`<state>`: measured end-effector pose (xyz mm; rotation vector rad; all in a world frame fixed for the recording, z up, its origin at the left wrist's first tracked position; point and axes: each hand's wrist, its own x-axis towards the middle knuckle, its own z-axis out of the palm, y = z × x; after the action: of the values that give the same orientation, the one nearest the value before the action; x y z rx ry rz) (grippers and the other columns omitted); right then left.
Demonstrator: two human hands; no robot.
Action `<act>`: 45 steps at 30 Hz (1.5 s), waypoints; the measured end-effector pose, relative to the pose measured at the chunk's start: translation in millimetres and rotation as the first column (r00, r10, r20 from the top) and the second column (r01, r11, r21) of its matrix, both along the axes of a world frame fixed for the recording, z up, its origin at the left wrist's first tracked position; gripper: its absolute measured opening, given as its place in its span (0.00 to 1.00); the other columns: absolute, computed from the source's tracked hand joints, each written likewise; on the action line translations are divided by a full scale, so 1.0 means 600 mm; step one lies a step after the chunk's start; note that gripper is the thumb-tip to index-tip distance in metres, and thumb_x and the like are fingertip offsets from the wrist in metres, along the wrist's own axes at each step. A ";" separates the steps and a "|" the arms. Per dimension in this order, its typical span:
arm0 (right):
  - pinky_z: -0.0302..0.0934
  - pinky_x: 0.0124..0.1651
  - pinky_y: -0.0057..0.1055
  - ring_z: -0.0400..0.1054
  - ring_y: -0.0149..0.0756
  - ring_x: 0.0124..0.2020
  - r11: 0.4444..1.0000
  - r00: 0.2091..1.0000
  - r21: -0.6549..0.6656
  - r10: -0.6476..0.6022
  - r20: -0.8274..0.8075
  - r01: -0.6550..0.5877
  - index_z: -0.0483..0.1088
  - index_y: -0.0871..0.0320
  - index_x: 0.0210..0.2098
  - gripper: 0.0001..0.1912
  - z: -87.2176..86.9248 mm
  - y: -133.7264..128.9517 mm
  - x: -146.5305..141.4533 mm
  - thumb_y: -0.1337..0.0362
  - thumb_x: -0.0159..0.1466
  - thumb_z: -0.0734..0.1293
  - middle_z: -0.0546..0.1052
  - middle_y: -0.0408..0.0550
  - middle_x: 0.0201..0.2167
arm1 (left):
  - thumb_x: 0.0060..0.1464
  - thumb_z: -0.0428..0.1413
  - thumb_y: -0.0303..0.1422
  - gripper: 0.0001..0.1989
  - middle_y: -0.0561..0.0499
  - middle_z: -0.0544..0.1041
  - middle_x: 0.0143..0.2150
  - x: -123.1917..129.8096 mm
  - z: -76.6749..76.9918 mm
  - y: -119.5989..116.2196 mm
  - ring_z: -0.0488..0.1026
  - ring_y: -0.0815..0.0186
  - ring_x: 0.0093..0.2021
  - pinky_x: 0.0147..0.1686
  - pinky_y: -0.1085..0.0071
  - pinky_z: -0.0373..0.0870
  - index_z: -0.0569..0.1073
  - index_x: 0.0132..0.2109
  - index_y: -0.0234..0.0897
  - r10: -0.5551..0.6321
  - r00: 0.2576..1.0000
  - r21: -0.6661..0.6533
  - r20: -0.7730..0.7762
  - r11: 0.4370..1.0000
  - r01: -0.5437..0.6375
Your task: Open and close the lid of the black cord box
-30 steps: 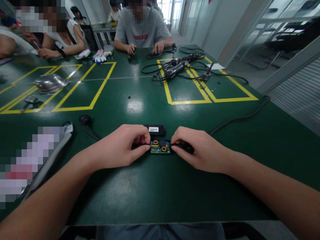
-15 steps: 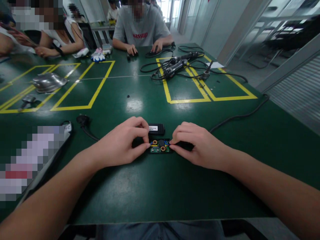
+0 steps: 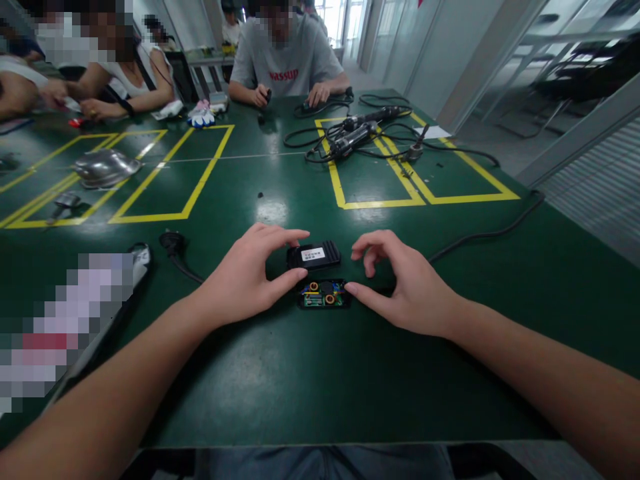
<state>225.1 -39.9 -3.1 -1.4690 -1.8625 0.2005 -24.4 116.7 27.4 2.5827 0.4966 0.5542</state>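
A small black case [image 3: 325,305] with a green circuit board and two copper coils lies open on the green table. Just beyond it is a black ribbed cover [image 3: 327,253] with a white label, slightly tilted. My left hand [image 3: 255,270] is at the left of both parts, thumb and fingers spread apart, its fingertips near the cover's left end. At the right, my right hand [image 3: 400,283] has its thumb tip by the case's right end and its other fingers raised and apart. Neither hand visibly grips anything.
A black plug [image 3: 171,241] with its cord lies left of my left hand. Farther off are a metal bowl [image 3: 107,168], black tools with cables [image 3: 353,139] and yellow tape outlines. A person in a grey shirt [image 3: 290,60] sits across the table [image 3: 250,393].
Both hands have let go of the board's ends and opened. The cover has shifted slightly right and turned. The person across has lifted a dark object in one hand.
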 end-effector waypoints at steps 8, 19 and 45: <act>0.65 0.48 0.42 0.76 0.40 0.37 0.995 0.990 -0.059 0.083 0.117 -0.077 0.77 0.54 0.51 0.15 0.000 0.002 -0.002 0.59 0.68 0.79 0.82 0.51 0.50 | 0.64 0.66 0.32 0.19 0.46 0.82 0.53 0.000 0.008 -0.019 0.78 0.56 0.54 0.58 0.58 0.76 0.82 0.61 0.38 -0.250 0.957 -0.114 -0.149 0.965 0.234; 0.63 0.50 0.42 0.79 0.45 0.46 0.985 0.984 -0.126 0.133 0.118 -0.118 0.75 0.53 0.47 0.15 0.007 0.000 0.001 0.60 0.65 0.80 0.82 0.50 0.48 | 0.66 0.66 0.32 0.19 0.46 0.80 0.53 0.004 0.005 -0.027 0.77 0.56 0.54 0.58 0.59 0.75 0.81 0.62 0.39 -0.259 0.954 -0.138 -0.154 0.961 0.239; 0.70 0.47 0.41 0.76 0.44 0.42 0.982 0.997 -0.176 0.071 0.003 -0.070 0.57 0.51 0.68 0.38 -0.003 -0.003 0.004 0.57 0.67 0.79 0.81 0.50 0.49 | 0.68 0.61 0.35 0.20 0.44 0.81 0.50 0.008 -0.009 -0.014 0.79 0.56 0.49 0.53 0.58 0.78 0.80 0.63 0.36 -0.120 0.992 -0.096 -0.048 0.989 0.115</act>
<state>227.3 -41.4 -4.7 -1.5242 -1.9473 0.4021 -19.7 108.2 21.9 2.5236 0.3750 0.4128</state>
